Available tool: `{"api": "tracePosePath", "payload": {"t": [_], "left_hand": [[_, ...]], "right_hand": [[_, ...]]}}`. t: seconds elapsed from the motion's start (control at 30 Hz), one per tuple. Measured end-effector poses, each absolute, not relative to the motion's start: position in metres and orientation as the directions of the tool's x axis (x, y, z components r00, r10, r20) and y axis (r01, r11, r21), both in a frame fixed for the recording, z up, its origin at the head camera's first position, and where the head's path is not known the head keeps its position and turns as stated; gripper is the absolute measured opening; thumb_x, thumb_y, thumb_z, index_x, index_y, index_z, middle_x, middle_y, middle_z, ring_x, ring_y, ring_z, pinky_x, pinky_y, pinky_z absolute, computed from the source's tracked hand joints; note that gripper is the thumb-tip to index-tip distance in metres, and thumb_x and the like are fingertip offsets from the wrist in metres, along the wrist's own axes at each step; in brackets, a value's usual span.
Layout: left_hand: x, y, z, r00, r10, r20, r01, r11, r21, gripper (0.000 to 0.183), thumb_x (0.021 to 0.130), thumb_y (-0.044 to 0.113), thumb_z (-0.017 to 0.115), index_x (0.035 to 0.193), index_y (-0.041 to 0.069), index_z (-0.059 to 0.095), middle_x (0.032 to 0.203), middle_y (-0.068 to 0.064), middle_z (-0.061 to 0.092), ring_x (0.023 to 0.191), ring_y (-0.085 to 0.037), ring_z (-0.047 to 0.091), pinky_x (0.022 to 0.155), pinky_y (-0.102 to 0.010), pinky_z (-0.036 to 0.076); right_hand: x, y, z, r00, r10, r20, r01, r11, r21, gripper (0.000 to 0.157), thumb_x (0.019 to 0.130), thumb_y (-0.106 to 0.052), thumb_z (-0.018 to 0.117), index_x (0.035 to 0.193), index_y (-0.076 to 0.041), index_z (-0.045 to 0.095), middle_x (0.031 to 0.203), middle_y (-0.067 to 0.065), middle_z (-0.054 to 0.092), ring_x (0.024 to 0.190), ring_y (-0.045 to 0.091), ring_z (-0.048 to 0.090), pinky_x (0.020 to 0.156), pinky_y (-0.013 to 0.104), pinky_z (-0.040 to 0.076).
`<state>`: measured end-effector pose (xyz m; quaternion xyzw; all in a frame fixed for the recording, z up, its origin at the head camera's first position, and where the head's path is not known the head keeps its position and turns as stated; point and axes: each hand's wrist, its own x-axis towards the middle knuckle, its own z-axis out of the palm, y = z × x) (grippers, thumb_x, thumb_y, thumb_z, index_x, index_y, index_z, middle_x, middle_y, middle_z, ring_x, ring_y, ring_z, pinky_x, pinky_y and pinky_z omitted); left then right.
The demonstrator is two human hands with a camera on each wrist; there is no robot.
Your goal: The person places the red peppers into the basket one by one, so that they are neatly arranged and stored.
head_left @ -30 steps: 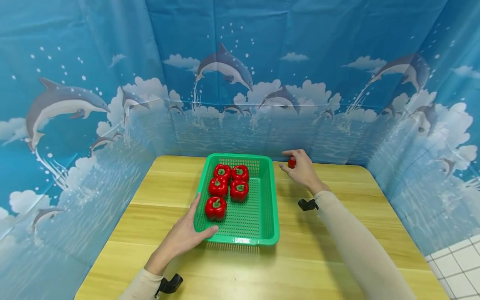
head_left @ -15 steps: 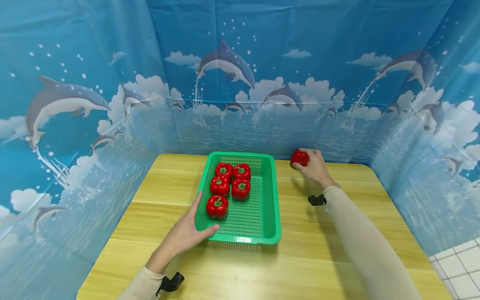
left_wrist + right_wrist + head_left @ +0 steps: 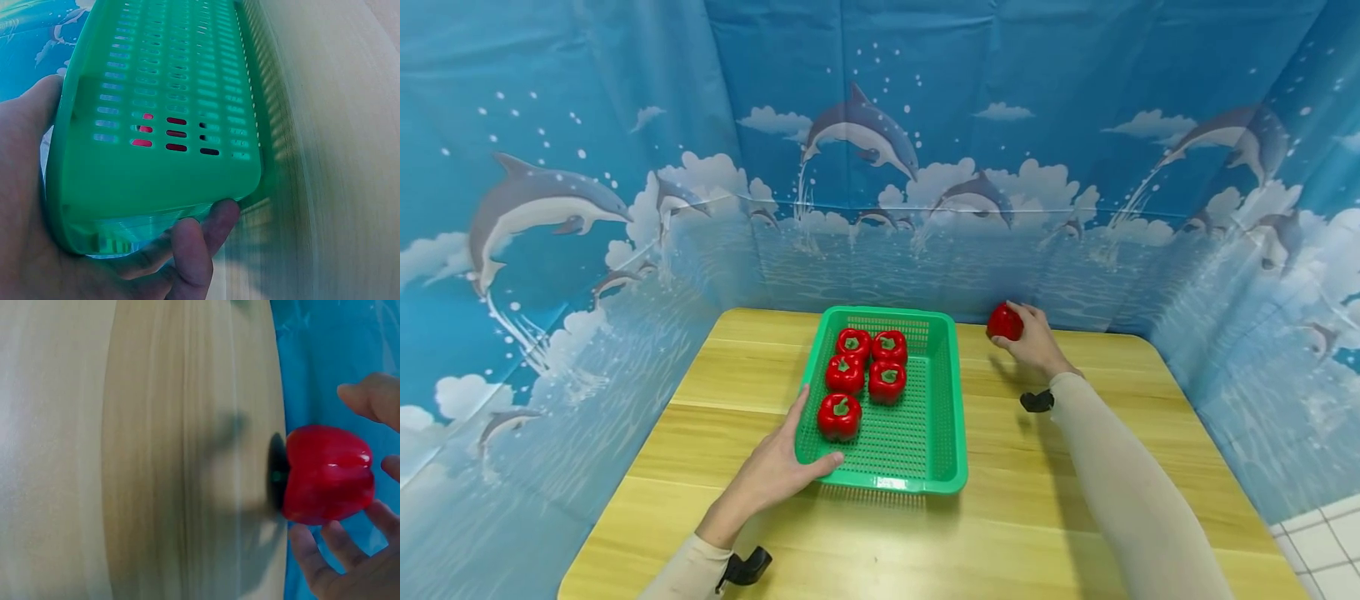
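In the head view, a green plastic basket (image 3: 961,417) with perforated walls holds several glossy red bell peppers (image 3: 839,417), mostly along its left side. My left hand (image 3: 775,468) grips its near left corner, thumb over the rim; the left wrist view shows fingertips (image 3: 190,247) under the basket's edge. Another red bell pepper (image 3: 328,475) is at the table's far edge, right of the basket. My right hand (image 3: 1033,340) is around that pepper from the right. In the right wrist view, lower fingers lie against it, while the upper digit (image 3: 372,400) is apart from it.
A yellow wood-grain table (image 3: 880,550) carries everything. Close behind its far edge hangs a blue dolphin-print sheet (image 3: 880,258), also enclosing both sides. White tiles (image 3: 1333,533) show at the lower right. A black wrist camera (image 3: 1037,402) sits below the right wrist.
My right hand has moved right, from reaching over the lone pepper to the pepper's right side, so more of the pepper shows. The left hand stays on the basket. The head view shifts slightly.
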<state>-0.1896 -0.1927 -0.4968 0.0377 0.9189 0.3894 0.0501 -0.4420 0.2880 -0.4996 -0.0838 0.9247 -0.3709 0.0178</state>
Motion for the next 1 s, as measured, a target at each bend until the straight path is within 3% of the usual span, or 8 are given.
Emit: {"api": "tracePosePath", "payload": {"t": [0.2, 0.43, 0.7, 0.9, 1.0], "left_hand": [[-0.189, -0.192, -0.498, -0.992, 0.106, -0.066, 0.027, 0.696, 0.717, 0.123, 0.101, 0.066, 0.085, 0.189, 0.04, 0.004, 0.19, -0.022, 0.036, 0.146, -0.063, 0.066, 0.106, -0.081, 0.06], [-0.188, -0.191, -0.498, -0.992, 0.103, -0.071, 0.021, 0.698, 0.715, 0.124, 0.099, 0.071, 0.084, 0.189, 0.041, 0.004, 0.188, -0.023, 0.038, 0.144, -0.063, 0.067, 0.106, -0.081, 0.06], [-0.187, -0.191, -0.497, -0.993, 0.096, -0.067, 0.02, 0.7, 0.714, 0.124, 0.099, 0.069, 0.085, 0.189, 0.041, 0.005, 0.188, -0.023, 0.039, 0.141, -0.062, 0.07, 0.104, -0.081, 0.061], [-0.188, -0.191, -0.496, -0.993, 0.093, -0.068, 0.017, 0.701, 0.713, 0.124, 0.1, 0.068, 0.085, 0.189, 0.041, 0.005, 0.187, -0.023, 0.04, 0.141, -0.062, 0.07, 0.104, -0.08, 0.061], [-0.189, -0.192, -0.496, -0.993, 0.096, -0.068, 0.019, 0.7, 0.714, 0.123, 0.1, 0.068, 0.085, 0.189, 0.042, 0.004, 0.188, -0.023, 0.039, 0.141, -0.061, 0.07, 0.103, -0.079, 0.062]], "right_hand": [[-0.441, 0.29, -0.505, -0.986, -0.163, 0.047, -0.149, 0.702, -0.697, 0.086, 0.115, -0.026, 0.074, 0.185, -0.005, 0.027, 0.191, 0.034, 0.007, 0.17, 0.067, 0.028, 0.129, 0.082, 0.042], [-0.441, 0.293, -0.511, -0.993, -0.094, 0.071, -0.116, 0.674, -0.729, 0.074, 0.115, -0.025, 0.074, 0.177, -0.003, 0.041, 0.186, 0.036, 0.014, 0.165, 0.066, 0.034, 0.128, 0.082, 0.043], [-0.437, 0.294, -0.515, -0.988, -0.048, 0.145, -0.14, 0.661, -0.737, 0.057, 0.114, -0.025, 0.079, 0.155, 0.004, 0.053, 0.188, 0.032, 0.024, 0.168, 0.062, 0.035, 0.132, 0.08, 0.039], [-0.434, 0.293, -0.527, -0.978, 0.007, 0.207, -0.15, 0.665, -0.732, 0.049, 0.11, -0.022, 0.084, 0.141, 0.005, 0.055, 0.17, 0.034, 0.052, 0.136, 0.052, 0.059, 0.117, 0.069, 0.054], [-0.433, 0.293, -0.532, -0.973, 0.033, 0.23, -0.152, 0.659, -0.737, 0.053, 0.109, -0.019, 0.085, 0.144, 0.006, 0.053, 0.162, 0.036, 0.056, 0.134, 0.053, 0.062, 0.117, 0.069, 0.057]]}}
